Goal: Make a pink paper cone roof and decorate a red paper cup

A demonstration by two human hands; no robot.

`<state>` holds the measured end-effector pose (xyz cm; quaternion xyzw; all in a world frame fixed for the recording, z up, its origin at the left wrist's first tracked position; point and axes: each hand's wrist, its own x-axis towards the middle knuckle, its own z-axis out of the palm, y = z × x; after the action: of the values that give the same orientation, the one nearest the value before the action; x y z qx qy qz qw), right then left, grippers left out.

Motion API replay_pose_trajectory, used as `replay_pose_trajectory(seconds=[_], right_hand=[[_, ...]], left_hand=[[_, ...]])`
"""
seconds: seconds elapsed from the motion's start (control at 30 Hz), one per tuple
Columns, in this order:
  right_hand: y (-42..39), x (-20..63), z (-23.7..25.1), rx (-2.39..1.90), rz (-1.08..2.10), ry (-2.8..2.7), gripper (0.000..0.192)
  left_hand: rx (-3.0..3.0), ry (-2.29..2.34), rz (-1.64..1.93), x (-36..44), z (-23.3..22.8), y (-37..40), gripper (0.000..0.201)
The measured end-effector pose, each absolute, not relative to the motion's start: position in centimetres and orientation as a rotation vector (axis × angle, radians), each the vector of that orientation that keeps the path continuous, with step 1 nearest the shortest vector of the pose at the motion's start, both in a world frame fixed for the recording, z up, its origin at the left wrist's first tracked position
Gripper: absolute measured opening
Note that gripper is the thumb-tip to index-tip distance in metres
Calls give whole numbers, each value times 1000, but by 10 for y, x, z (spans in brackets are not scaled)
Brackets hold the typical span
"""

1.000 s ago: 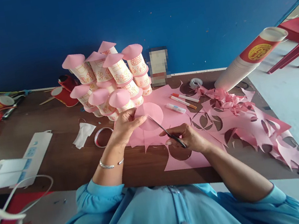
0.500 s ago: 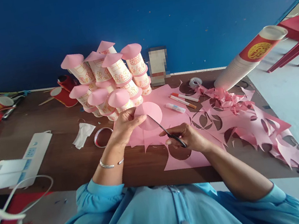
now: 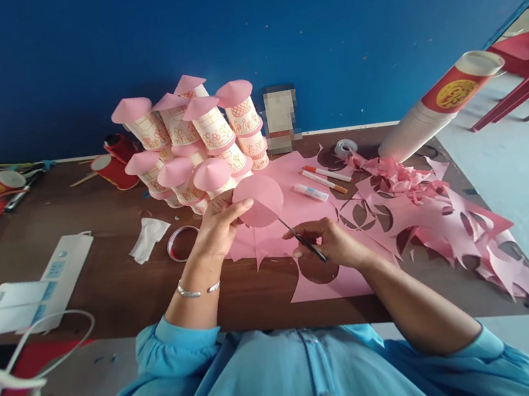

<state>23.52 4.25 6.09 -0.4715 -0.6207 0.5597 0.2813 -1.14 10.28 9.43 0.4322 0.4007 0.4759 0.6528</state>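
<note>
Two hands are on the job, and the risk sits between them. Your left hand (image 3: pixel 218 222) pinches the pink paper circle (image 3: pixel 259 200) at its left edge, thumb on the near face and fingers behind, holding it up off the table (image 3: pixel 120 276). Your right hand (image 3: pixel 336 243) is closed around the handles of the scissors (image 3: pixel 302 240), whose blades point up and left into the circle's lower right part. The blades look nearly shut, though they are too thin in this view to be sure.

If the blades run on past the centre, I judge the cut could go too deep and spoil the disc. The tip also points toward your left thumb, so a quick snip could nick it. A one-edge pinch leaves the paper floppy; it may buckle and tear rather than cut clean.

Just beyond the circle, on the far side, stands the cluster of paper cups with pink cone roofs (image 3: pixel 194 142); a swing of your left hand could knock it. Loose pink offcuts (image 3: pixel 451 221) lie to the right.
</note>
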Motion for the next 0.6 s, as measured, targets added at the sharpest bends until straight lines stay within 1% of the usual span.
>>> replay_pose_trajectory(seconds=[0.07,0.13,0.27,0.33,0.4,0.47,0.6], right_hand=[[43,235,55,-1311,1418,-1692,67],[43,234,49,-1398,1284,-1752,58],[44,231,45,-1659,862,-1961,35],[45,230,51,-1792,623,-2090,29],[45,230,59,-1903,441,-2222,27],[44,234,69,-1970,333,-2354,28],[40,250,79,-1977,267,-2604,33]], left_hand=[[962,913,1096,-12,94,102,33],[940,917,1095,-12,93,101,33],[923,920,1067,-12,92,100,36],[936,917,1054,-10,92,99,36],[964,913,1035,-9,92,97,36],[994,910,1023,-6,91,96,36],[1019,923,1022,-3,87,94,38]])
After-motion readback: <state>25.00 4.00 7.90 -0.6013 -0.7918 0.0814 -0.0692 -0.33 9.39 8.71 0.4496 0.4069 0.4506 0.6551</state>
